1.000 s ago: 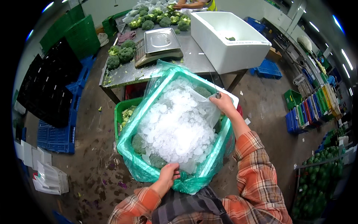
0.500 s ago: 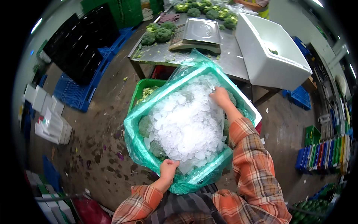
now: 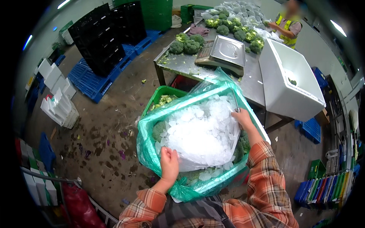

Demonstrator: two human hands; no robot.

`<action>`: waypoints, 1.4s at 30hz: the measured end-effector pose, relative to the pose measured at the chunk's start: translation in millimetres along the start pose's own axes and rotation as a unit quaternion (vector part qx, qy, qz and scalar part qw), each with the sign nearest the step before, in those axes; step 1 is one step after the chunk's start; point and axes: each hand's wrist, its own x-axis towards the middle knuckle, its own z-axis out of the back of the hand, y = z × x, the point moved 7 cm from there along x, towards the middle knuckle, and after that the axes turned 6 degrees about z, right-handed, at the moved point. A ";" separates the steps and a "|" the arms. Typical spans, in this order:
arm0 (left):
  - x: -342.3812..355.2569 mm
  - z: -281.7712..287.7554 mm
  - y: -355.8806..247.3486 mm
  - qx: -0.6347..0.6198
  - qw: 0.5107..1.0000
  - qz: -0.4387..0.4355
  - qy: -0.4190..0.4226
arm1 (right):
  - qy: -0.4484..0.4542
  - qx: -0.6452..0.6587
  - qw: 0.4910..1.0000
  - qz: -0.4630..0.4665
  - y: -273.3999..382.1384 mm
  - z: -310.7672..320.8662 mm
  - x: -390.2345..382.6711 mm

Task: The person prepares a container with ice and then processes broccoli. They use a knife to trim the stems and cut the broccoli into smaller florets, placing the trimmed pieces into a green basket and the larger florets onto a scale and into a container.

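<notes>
A polystyrene box lined with green plastic (image 3: 148, 138) holds broccoli (image 3: 157, 132) under crushed ice (image 3: 195, 131), which lies on a thin white plastic sheet (image 3: 190, 162). My left hand (image 3: 169, 165) pinches that sheet at the front left, lifting its near edge so broccoli shows beneath. My right hand (image 3: 244, 119) is closed on a slim metal tool (image 3: 236, 104), apparently a knife, and on the sheet's right edge.
Behind stands a steel table (image 3: 251, 79) with broccoli, a scale (image 3: 220, 57) and a white polystyrene box (image 3: 289, 97). A co-worker (image 3: 289, 30) works at the back right. A green crate (image 3: 156, 95) sits beyond my box; pallets (image 3: 91, 81) lie left, colored crates (image 3: 323, 188) right.
My left hand has moved upward with the sheet's near edge, shifting the ice toward the back and uncovering broccoli at the front. The view has swung leftward.
</notes>
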 end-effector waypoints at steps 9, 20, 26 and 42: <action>133.0 5.7 -22.5 0.358 0.912 -0.198 -0.008 | -0.135 -0.073 0.977 0.148 13.9 -2.1 -11.2; 107.9 -23.3 -5.7 0.315 0.934 -0.163 0.040 | -0.160 0.115 0.968 0.156 30.6 32.9 -129.9; 65.5 -34.8 -25.2 0.351 0.897 -0.260 0.069 | -0.230 0.236 0.943 0.051 -18.8 59.7 -191.4; 93.8 -82.6 -44.8 0.400 0.779 -0.401 0.269 | -0.268 0.200 0.942 -0.025 -60.8 71.9 -177.4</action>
